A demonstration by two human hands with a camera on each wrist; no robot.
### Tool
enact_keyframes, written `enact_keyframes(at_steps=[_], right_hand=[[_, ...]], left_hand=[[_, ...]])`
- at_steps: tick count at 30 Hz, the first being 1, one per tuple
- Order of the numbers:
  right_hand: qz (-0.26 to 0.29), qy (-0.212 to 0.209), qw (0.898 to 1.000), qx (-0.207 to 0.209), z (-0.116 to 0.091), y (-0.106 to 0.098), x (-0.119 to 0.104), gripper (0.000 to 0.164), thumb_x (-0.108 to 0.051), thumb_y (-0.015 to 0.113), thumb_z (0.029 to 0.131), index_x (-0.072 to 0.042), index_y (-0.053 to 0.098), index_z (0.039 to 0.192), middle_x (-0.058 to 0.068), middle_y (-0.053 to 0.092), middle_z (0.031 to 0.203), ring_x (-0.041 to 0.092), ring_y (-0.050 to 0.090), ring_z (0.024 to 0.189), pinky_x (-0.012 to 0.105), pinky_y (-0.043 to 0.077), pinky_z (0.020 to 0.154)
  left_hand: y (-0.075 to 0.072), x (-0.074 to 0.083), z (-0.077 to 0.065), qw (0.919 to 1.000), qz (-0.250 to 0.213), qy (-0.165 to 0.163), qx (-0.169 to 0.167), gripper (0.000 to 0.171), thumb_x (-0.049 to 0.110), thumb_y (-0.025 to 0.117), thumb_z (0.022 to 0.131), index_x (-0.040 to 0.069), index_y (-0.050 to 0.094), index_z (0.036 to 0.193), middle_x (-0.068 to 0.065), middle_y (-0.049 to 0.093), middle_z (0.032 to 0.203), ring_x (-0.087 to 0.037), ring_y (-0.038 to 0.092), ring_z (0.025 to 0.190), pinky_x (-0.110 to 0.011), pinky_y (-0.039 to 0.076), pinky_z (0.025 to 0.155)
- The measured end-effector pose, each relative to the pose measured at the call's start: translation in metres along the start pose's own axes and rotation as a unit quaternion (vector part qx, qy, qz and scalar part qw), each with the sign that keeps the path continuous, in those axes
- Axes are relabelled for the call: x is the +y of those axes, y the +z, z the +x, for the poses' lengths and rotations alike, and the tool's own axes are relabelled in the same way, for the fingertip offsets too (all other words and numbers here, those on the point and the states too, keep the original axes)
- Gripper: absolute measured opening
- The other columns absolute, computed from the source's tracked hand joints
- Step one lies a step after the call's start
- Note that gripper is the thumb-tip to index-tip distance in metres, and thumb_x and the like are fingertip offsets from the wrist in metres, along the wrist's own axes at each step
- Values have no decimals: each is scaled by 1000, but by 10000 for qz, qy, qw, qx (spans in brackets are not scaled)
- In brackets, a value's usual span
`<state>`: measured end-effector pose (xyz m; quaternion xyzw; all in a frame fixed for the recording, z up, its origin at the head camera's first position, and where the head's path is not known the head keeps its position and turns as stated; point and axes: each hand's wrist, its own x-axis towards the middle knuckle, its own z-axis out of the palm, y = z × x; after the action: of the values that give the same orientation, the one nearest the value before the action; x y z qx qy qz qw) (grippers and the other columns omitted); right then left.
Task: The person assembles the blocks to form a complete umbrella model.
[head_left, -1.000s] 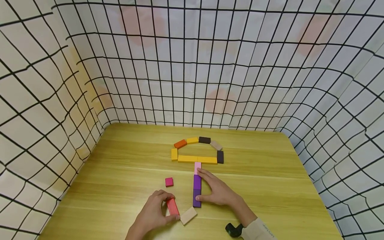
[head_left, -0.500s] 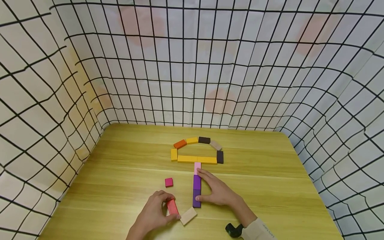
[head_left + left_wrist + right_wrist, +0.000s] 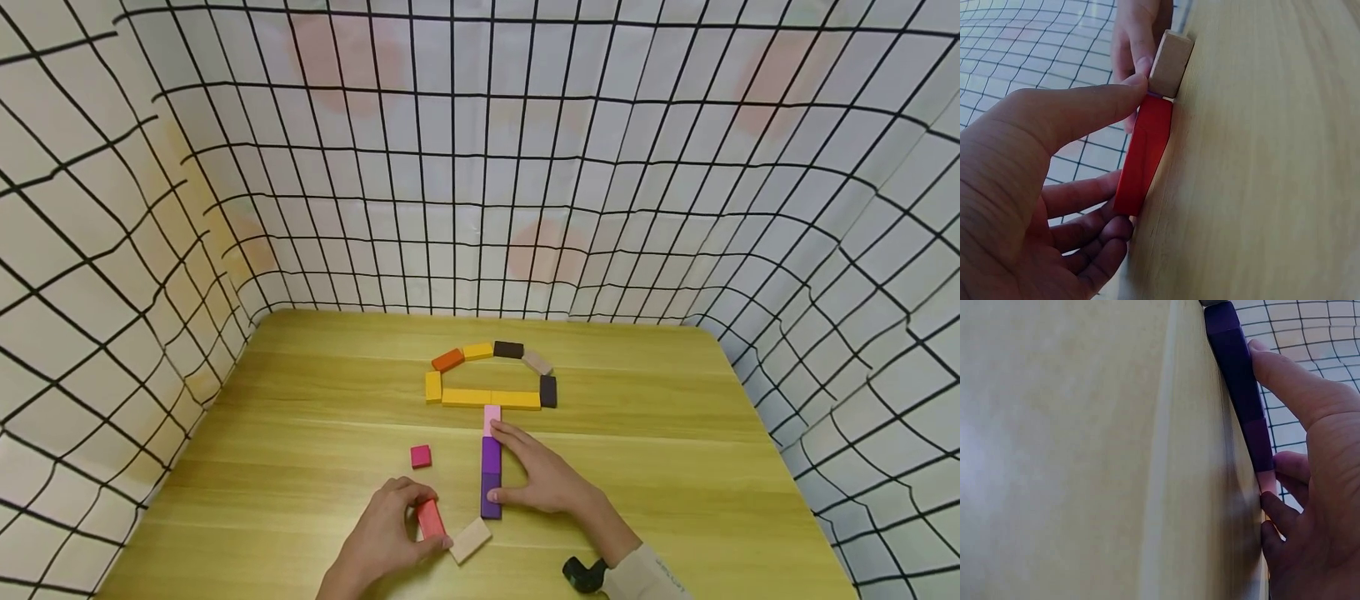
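My left hand (image 3: 386, 527) pinches a red block (image 3: 431, 519) lengthwise, thumb at its near end and fingers at its far end. In the left wrist view, this red block (image 3: 1144, 153) lies on the table, its near end close to a plain wooden block (image 3: 1171, 64). My right hand (image 3: 551, 477) rests along a column of blocks. Its thumb touches the dark purple block (image 3: 491, 498) and a fingertip touches the pink block (image 3: 491, 412). Between those two lies a brighter purple block (image 3: 491, 455). The right wrist view shows the thumb against the dark purple block (image 3: 1238, 372).
Beyond the column, two long yellow blocks (image 3: 467, 397) form a bar under an arch of orange, yellow, black and wooden blocks. A small crimson block (image 3: 421, 456) lies left of the column. Black wire mesh (image 3: 480, 200) surrounds the wooden table (image 3: 645, 375).
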<state>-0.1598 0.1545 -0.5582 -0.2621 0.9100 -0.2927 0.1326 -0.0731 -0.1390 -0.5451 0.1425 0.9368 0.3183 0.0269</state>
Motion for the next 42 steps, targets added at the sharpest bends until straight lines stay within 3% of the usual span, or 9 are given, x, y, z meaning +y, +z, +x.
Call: enact_keyframes(at_steps=[24,34,42], right_hand=[[30,-135,9999,64,1,0,1,103,-72,70,84,-26,27,165,-11,20,172,24,24,158,54,30,125],[76,-20,10000,-27,1,0,0,104,-74,69,83,-29,25,165,-9,22,172,26,23,158,55,30,124],[129,-73,9999,-6,1,0,-1,103,-71,70,84,-27,25,165,-8,22,172,28,24,158,57,30,124]], left_hand=[[0,0,3,9999,124,29,-7,54,60,86,74,21,75,110,13,65,107,-7,55,101,-35,55,91],[-20,-13,21,9968,-274,265,700,52,49,87,79,15,76,116,5,70,112,-14,64,107,-43,56,96],[-29,-34,40,9967,-349,388,627,57,48,83,85,15,72,130,-1,67,126,-26,63,120,-51,52,104]])
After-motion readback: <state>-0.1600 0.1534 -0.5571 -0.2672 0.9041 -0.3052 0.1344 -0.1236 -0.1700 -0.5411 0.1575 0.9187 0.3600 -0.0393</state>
